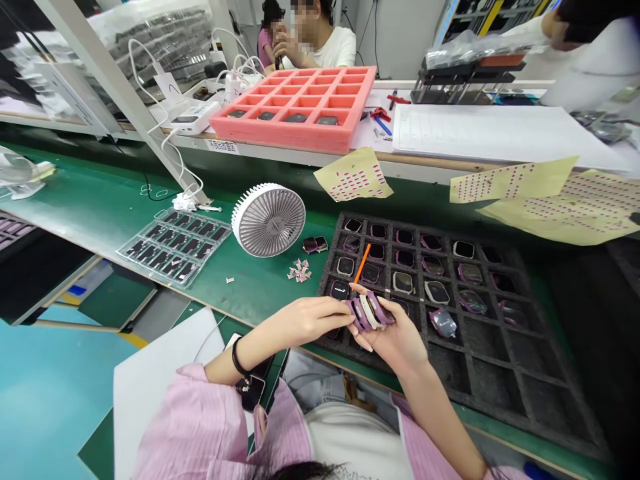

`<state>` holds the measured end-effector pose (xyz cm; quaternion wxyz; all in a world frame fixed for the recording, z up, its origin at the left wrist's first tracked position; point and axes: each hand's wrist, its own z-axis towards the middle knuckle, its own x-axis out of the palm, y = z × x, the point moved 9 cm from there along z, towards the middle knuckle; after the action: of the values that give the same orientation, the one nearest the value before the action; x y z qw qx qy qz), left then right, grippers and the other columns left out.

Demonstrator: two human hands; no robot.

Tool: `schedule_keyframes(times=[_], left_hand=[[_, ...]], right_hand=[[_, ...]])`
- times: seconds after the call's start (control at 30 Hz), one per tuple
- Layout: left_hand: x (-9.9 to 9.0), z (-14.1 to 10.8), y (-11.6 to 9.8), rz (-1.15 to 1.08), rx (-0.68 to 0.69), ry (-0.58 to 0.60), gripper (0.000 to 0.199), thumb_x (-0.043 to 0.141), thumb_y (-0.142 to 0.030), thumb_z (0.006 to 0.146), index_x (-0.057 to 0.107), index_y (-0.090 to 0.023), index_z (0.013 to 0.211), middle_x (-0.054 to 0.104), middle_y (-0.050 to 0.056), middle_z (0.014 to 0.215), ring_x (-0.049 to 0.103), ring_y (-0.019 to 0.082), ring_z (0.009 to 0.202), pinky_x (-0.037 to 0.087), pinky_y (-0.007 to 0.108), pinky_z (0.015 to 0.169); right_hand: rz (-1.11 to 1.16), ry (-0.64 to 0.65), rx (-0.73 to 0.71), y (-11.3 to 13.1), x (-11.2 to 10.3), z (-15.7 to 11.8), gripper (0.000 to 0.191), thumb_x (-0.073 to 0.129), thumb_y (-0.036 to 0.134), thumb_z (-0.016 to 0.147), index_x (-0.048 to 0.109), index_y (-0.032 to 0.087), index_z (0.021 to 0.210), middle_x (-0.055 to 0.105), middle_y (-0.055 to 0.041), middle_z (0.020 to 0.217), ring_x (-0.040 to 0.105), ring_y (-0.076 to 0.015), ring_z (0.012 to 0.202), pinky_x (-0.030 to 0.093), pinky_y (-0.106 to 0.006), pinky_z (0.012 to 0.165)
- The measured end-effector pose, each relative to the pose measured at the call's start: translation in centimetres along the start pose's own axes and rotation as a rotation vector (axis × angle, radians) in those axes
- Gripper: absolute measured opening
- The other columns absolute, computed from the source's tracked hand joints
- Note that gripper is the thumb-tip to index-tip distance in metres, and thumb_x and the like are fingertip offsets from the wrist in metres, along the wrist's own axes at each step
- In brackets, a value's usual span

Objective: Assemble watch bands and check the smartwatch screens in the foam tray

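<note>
Over the near left edge of a dark foam tray (453, 370), my right hand (403, 340) is closed round a short row of smartwatch cases (370, 312), several purple and one whitish. An orange stick (363, 263) rises from beside that hand's fingertips; how it is gripped is hidden. My left hand (313, 320) has its fingers closed on the left end of the row. More smartwatches, purple and pale framed, lie in the tray's compartments, among them a watch with a lit screen (339, 290) just beyond my hands. One watch (443, 323) has clear film on it.
A white round fan (270, 220) stands left of the tray, near two watches (315, 245) and small paper-like pieces (299, 271). A clear plastic tray (176, 244) lies farther left. On the shelf sits a pink foam tray (287, 137). Yellow dotted sheets (354, 175) hang below. People sit opposite.
</note>
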<state>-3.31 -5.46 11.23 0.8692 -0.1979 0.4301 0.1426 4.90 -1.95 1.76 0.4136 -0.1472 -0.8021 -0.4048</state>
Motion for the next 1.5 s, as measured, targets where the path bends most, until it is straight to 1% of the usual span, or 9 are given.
schedule_keyframes(times=[0.13, 0.33, 0.67, 0.8, 0.93, 1.07, 1.2, 1.37, 1.5], left_hand=[[0.1, 0.1, 1.0, -0.273, -0.032, 0.013, 0.018, 0.051, -0.019, 0.093, 0.069, -0.017, 0.093, 0.072, 0.007, 0.091, 0.067, 0.013, 0.087, 0.051, 0.025, 0.082], [1.3, 0.1, 2.7, -0.716, -0.270, 0.035, 0.024, 0.077, -0.029, 0.073, 0.058, -0.018, 0.084, 0.056, 0.013, 0.113, 0.053, 0.025, 0.120, 0.046, 0.037, 0.095], [3.9, -0.5, 4.2, -0.804, -0.344, 0.214, 0.043, 0.081, -0.036, 0.067, 0.052, -0.019, 0.094, 0.057, 0.013, 0.116, 0.052, 0.024, 0.115, 0.041, 0.039, 0.100], [4.1, -2.2, 7.8, -0.661, -0.432, 0.241, 0.038, 0.071, -0.033, 0.079, 0.056, -0.018, 0.110, 0.059, 0.013, 0.120, 0.056, 0.022, 0.110, 0.043, 0.035, 0.094], [3.7, -5.5, 13.4, -0.069, -0.624, 0.240, 0.024, 0.052, -0.029, 0.093, 0.061, -0.019, 0.113, 0.063, 0.011, 0.119, 0.055, 0.023, 0.108, 0.038, 0.038, 0.092], [5.2, -6.8, 15.3, 0.204, -0.606, 0.347, 0.022, 0.046, -0.024, 0.096, 0.066, -0.015, 0.101, 0.066, 0.013, 0.114, 0.057, 0.024, 0.102, 0.035, 0.038, 0.087], [4.6, -5.8, 14.7, 0.179, -0.621, 0.236, 0.021, 0.048, -0.025, 0.095, 0.067, -0.017, 0.091, 0.069, 0.010, 0.103, 0.059, 0.021, 0.095, 0.034, 0.036, 0.086], [1.3, -3.3, 10.8, -0.228, -0.814, -0.202, 0.020, 0.054, -0.030, 0.092, 0.067, -0.016, 0.088, 0.070, 0.005, 0.090, 0.061, 0.016, 0.080, 0.042, 0.027, 0.072], [2.0, -0.6, 6.7, -0.578, -0.800, -0.201, 0.021, 0.060, -0.030, 0.088, 0.073, -0.014, 0.085, 0.072, 0.006, 0.085, 0.062, 0.015, 0.076, 0.044, 0.024, 0.062]], right_hand=[[-0.045, 0.058, 0.073, -0.9, 0.0, -0.4, 0.051, 0.055, 0.035, 0.080, 0.054, 0.020, 0.128, 0.068, -0.0035, 0.074, 0.061, -0.0188, 0.055, 0.041, -0.024, 0.037], [-0.156, 0.086, 0.110, -1.8, -0.7, -1.5, 0.035, 0.069, 0.030, 0.072, 0.066, 0.022, 0.106, 0.071, -0.0024, 0.080, 0.066, -0.0190, 0.062, 0.054, -0.034, 0.060], [-0.196, 0.053, 0.107, -3.8, -1.0, -1.0, 0.042, 0.067, 0.032, 0.076, 0.061, 0.022, 0.117, 0.070, -0.0025, 0.080, 0.064, -0.0169, 0.057, 0.048, -0.027, 0.049], [-0.152, 0.039, 0.060, -3.1, -1.0, -0.3, 0.061, 0.058, 0.034, 0.082, 0.043, 0.025, 0.140, 0.071, -0.0073, 0.091, 0.062, -0.0175, 0.057, 0.038, -0.023, 0.038], [-0.110, -0.003, -0.005, -1.2, -1.0, -0.2, 0.068, 0.053, 0.033, 0.082, 0.033, 0.026, 0.146, 0.071, -0.0089, 0.089, 0.061, -0.0185, 0.059, 0.036, -0.022, 0.038], [-0.110, -0.015, -0.037, -0.1, -0.9, -0.4, 0.066, 0.053, 0.033, 0.082, 0.036, 0.026, 0.145, 0.071, -0.0097, 0.091, 0.059, -0.0179, 0.058, 0.035, -0.023, 0.039], [-0.119, -0.029, -0.106, 0.4, -0.7, -0.4, 0.063, 0.051, 0.034, 0.082, 0.039, 0.027, 0.143, 0.070, -0.0091, 0.094, 0.059, -0.0173, 0.058, 0.036, -0.024, 0.040], [-0.190, -0.141, -0.405, 2.0, -0.9, -0.9, 0.067, 0.054, 0.033, 0.084, 0.029, 0.034, 0.147, 0.067, -0.0056, 0.100, 0.062, -0.0198, 0.072, 0.045, -0.028, 0.047], [-0.293, -0.231, -0.655, 3.2, -1.0, -2.2, 0.072, 0.058, 0.031, 0.082, 0.027, 0.038, 0.146, 0.063, -0.0037, 0.109, 0.063, -0.0205, 0.085, 0.052, -0.034, 0.062]])
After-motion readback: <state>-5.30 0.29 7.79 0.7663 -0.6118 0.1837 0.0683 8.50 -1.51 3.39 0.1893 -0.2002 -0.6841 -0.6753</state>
